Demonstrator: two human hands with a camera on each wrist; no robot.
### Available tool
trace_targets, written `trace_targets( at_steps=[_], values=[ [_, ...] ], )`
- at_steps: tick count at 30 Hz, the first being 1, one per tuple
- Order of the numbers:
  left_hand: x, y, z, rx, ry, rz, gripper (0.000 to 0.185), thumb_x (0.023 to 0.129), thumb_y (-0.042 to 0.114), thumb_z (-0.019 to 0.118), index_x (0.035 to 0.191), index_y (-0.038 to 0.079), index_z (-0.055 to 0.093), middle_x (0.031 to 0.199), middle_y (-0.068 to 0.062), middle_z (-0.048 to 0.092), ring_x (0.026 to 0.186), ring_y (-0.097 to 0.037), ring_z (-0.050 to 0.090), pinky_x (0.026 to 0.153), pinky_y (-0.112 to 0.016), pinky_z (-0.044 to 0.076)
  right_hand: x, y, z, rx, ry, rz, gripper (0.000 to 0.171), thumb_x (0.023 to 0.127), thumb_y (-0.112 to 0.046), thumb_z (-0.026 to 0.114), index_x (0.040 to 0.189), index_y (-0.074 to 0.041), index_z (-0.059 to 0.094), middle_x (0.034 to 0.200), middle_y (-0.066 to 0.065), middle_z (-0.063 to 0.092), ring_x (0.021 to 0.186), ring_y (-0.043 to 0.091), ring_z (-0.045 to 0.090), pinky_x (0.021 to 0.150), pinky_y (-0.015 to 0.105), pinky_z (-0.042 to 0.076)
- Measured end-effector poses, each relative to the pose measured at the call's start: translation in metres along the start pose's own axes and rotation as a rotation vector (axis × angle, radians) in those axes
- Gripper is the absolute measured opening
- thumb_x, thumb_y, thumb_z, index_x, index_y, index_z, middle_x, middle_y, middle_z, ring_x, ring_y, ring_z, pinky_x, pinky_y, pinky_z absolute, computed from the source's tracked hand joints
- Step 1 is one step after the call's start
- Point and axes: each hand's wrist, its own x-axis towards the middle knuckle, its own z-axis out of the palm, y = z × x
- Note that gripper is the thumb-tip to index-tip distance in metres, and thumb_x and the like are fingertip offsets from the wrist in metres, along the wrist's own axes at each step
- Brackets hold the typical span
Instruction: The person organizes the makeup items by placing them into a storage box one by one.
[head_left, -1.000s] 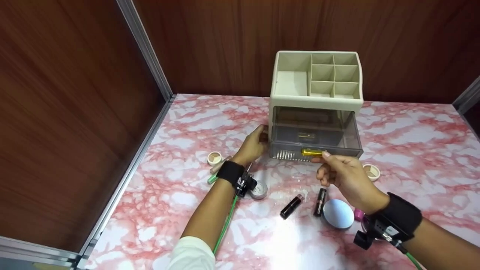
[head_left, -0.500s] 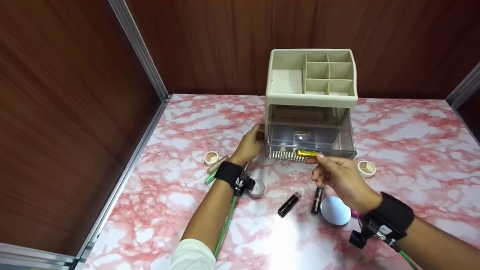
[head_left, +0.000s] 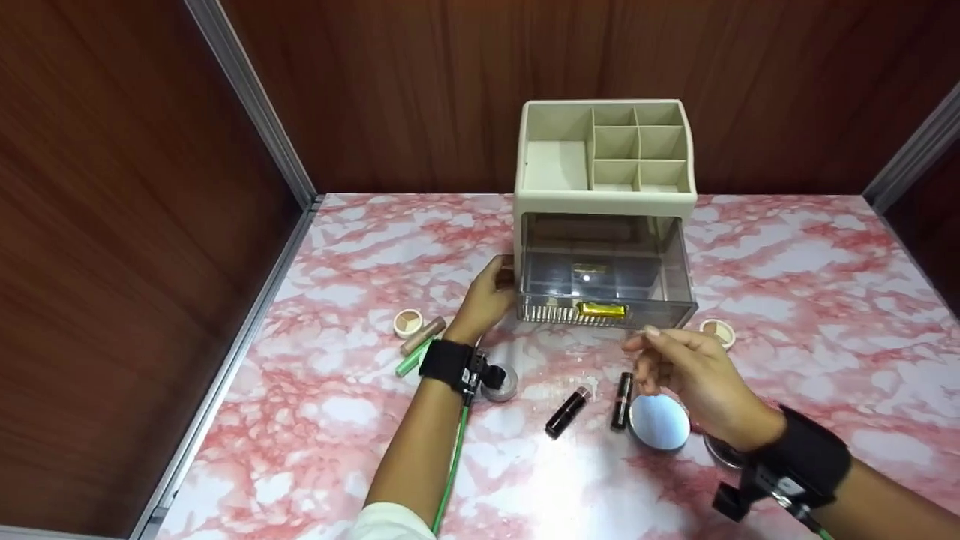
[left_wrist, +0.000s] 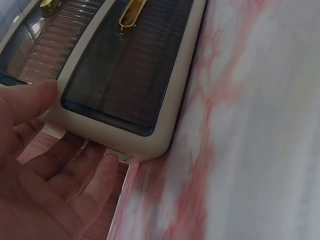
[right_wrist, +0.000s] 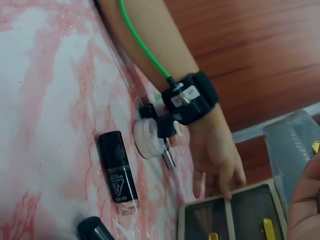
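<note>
From the head view, the drawer [head_left: 604, 281] stands pulled out of the organizer [head_left: 604, 161], its gold handle [head_left: 602, 309] facing the person. The right hand [head_left: 686, 371] hovers just in front of the handle with fingers loosely bent, gripping nothing. The left hand [head_left: 487, 296] rests against the organizer's left lower corner. The likely trouble: if the drawer is pushed or tugged while the left hand slackens, the light organizer could slide on the smooth marble table [head_left: 360, 247]. The right forearm also hangs low over the two dark tubes [head_left: 566, 412] and the round mirror [head_left: 658, 421], so a careless sweep could roll them away.

In the left wrist view, the left hand [left_wrist: 45, 185] lies with fairly straight fingers under and beside the organizer's corner [left_wrist: 150, 145], thumb on its edge, bracing rather than clasping it.

In the right wrist view, the left hand [right_wrist: 216, 159] touches the organizer's frame with its fingertips, a dark bottle [right_wrist: 117, 172] lying well apart on the table; only a sliver of the right hand shows at the frame's edge, too little to read its fingers there
</note>
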Motion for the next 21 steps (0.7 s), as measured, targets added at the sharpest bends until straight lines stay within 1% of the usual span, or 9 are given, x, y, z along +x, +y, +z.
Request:
trace_targets(
  at_steps=[2,5,6,8,10,12,15,16,21],
  values=[
    [0.000,-0.001,-0.001,-0.015,-0.009,0.012,0.047,0.084,-0.008,0.058,0.128,0.008,0.055,0.113,-0.008,0.064,0.107,-0.019,0.059,0.091,-0.031,0.048,-0.007,-0.004,-0.005,0.032,0.006,-0.029,0.032,0.106,-0.011,0.038,0.107,0.005,0.065,0.079,0.007,0.066,0.066,0.013,0.061,0.060,0.026,0.053],
    [-0.002,-0.003,-0.002,-0.033,-0.014,0.021,0.049,0.084,-0.010,0.056,0.131,0.006,0.052,0.117,-0.012,0.062,0.109,-0.022,0.058,0.092,-0.033,0.048,-0.016,-0.013,-0.015,0.090,0.030,-0.066,0.034,0.107,-0.008,0.035,0.108,0.004,0.066,0.080,0.008,0.067,0.067,0.013,0.061,0.059,0.024,0.052],
    [-0.002,-0.003,-0.003,-0.034,-0.012,0.017,0.050,0.084,-0.011,0.055,0.132,0.006,0.052,0.118,-0.013,0.061,0.109,-0.022,0.058,0.092,-0.033,0.048,-0.019,-0.017,-0.018,0.110,0.056,-0.068,0.034,0.106,-0.008,0.035,0.108,0.003,0.067,0.080,0.008,0.068,0.067,0.013,0.061,0.059,0.024,0.052],
    [-0.005,-0.004,-0.005,-0.011,0.004,0.009,0.051,0.085,-0.011,0.054,0.133,0.006,0.050,0.119,-0.013,0.060,0.108,-0.023,0.058,0.090,-0.033,0.049,-0.026,-0.024,-0.025,0.129,0.097,-0.077,0.034,0.106,-0.006,0.035,0.107,0.004,0.068,0.079,0.009,0.068,0.066,0.014,0.061,0.059,0.024,0.052],
    [-0.007,-0.004,-0.006,0.029,0.021,0.003,0.050,0.087,-0.010,0.054,0.134,0.008,0.050,0.120,-0.010,0.060,0.107,-0.021,0.058,0.089,-0.033,0.049,-0.032,-0.033,-0.032,0.148,0.117,-0.079,0.034,0.106,-0.005,0.035,0.107,0.007,0.067,0.079,0.010,0.068,0.066,0.014,0.061,0.060,0.025,0.052],
    [-0.008,-0.004,-0.006,0.050,0.027,0.005,0.049,0.088,-0.010,0.054,0.132,0.011,0.050,0.119,-0.009,0.061,0.107,-0.020,0.058,0.088,-0.032,0.049,-0.040,-0.041,-0.038,0.151,0.134,-0.082,0.033,0.106,-0.004,0.035,0.108,0.008,0.066,0.080,0.012,0.068,0.068,0.015,0.062,0.062,0.025,0.053],
    [-0.008,-0.005,-0.004,0.063,0.015,0.020,0.046,0.091,-0.008,0.055,0.132,0.011,0.050,0.119,-0.008,0.060,0.109,-0.020,0.057,0.090,-0.032,0.049,-0.054,-0.049,-0.047,0.178,0.110,-0.113,0.035,0.106,0.000,0.031,0.113,0.012,0.063,0.084,0.015,0.068,0.072,0.018,0.064,0.065,0.027,0.054],
    [-0.007,-0.005,-0.003,0.058,0.008,0.023,0.043,0.091,-0.007,0.055,0.131,0.011,0.051,0.118,-0.009,0.061,0.109,-0.020,0.058,0.091,-0.032,0.049,-0.059,-0.051,-0.049,0.182,0.115,-0.121,0.035,0.106,0.000,0.030,0.113,0.013,0.062,0.084,0.015,0.068,0.072,0.019,0.064,0.066,0.028,0.054],
    [-0.002,-0.003,0.000,0.080,-0.014,0.039,0.037,0.095,0.000,0.057,0.130,0.011,0.051,0.117,-0.008,0.061,0.108,-0.020,0.058,0.091,-0.031,0.048,-0.081,-0.052,-0.056,0.217,0.111,-0.151,0.041,0.106,0.001,0.022,0.115,0.013,0.061,0.086,0.015,0.068,0.073,0.021,0.064,0.069,0.029,0.054]
  ],
)
